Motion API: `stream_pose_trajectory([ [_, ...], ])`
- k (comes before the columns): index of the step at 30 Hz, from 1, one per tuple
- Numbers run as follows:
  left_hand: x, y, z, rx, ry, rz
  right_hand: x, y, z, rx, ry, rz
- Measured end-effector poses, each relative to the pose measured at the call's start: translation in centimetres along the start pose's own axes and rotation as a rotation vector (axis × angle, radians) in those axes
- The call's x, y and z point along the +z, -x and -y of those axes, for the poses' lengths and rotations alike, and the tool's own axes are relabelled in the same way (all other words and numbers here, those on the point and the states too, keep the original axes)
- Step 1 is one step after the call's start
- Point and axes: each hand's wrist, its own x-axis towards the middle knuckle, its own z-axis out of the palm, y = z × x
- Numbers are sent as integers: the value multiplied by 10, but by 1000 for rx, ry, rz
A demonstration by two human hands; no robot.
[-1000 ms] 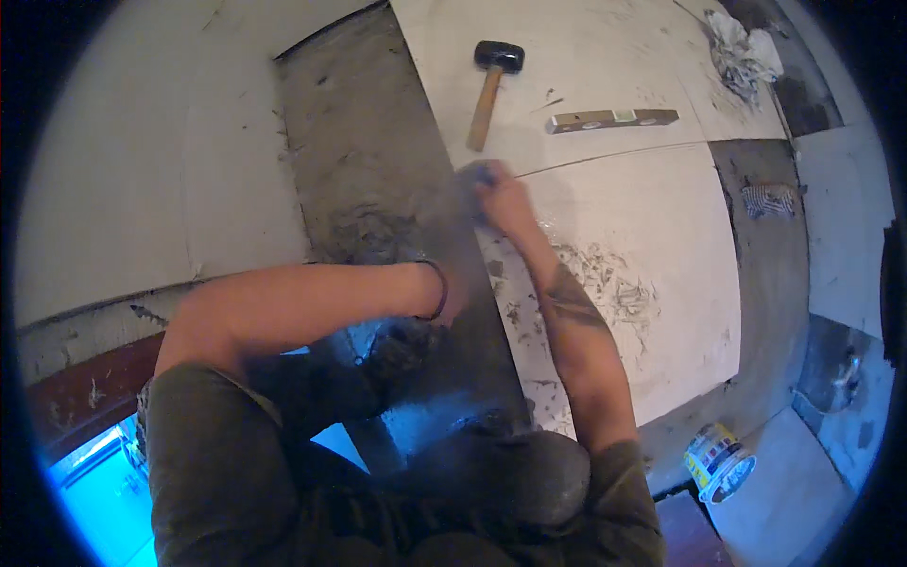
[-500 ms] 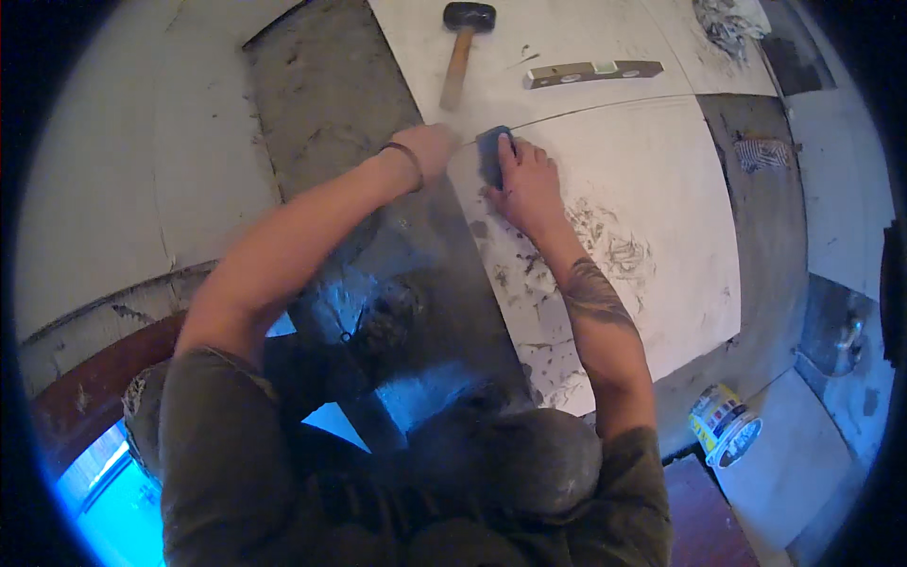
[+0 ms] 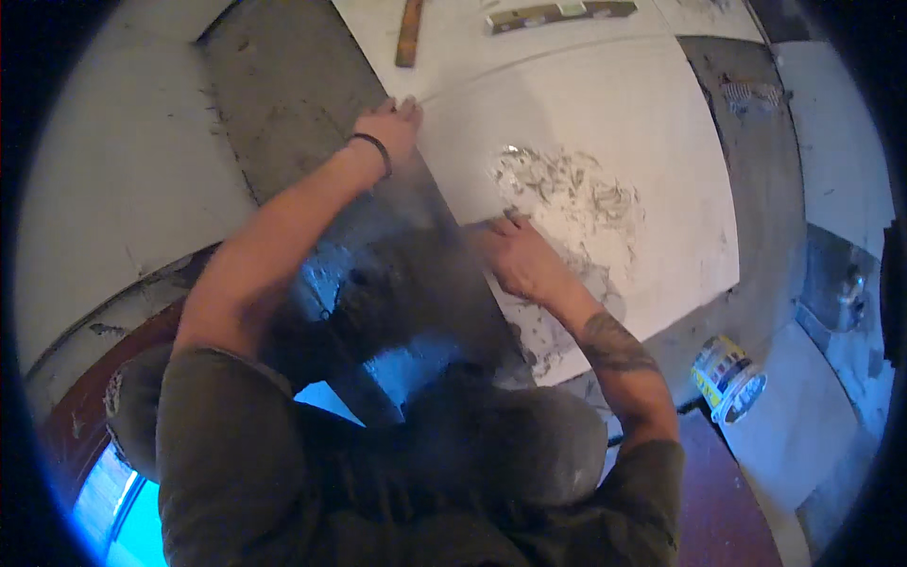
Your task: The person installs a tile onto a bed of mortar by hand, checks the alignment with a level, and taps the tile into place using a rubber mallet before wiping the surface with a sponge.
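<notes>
A large white floor tile (image 3: 652, 180) lies in front of me, smeared with grey mortar. My left hand (image 3: 389, 130) rests at its left edge near the far corner, fingers stretched and slightly apart, holding nothing. Lower along that same edge, my right hand (image 3: 522, 257) curls over the tile. A dark blue sponge shows only as a blurred dark patch by its fingers, mostly hidden. Grey mortar smears (image 3: 586, 189) cover the tile beyond the right hand.
At the top lie a hammer's wooden handle (image 3: 409, 36), its head out of view, and a spirit level (image 3: 559, 15). A striped cloth (image 3: 751, 94) lies far right. A white bucket (image 3: 727, 383) stands at lower right. A bare grey strip (image 3: 293, 85) runs left of the tile.
My right hand has come down the tile's left edge toward me. My left hand has shifted slightly left, its fingers now extended. The view has moved, so the hammer and level sit higher.
</notes>
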Motion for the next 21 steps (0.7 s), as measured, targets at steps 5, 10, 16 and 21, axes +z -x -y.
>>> stream_pose_trajectory([
  [5, -6, -3, 8, 56, -39, 31, 14, 133, 58, 206, -71, 202],
  [10, -17, -18, 17, 105, -92, 164, 28, 248, 122, 522, -182, 478],
  [16, -49, -44, 13, 82, -172, 425, -42, 403, 137, 1419, -481, -416],
  [21, -68, -58, -28, 186, -278, 315, -159, 569, 87, 1668, 390, -1120],
])
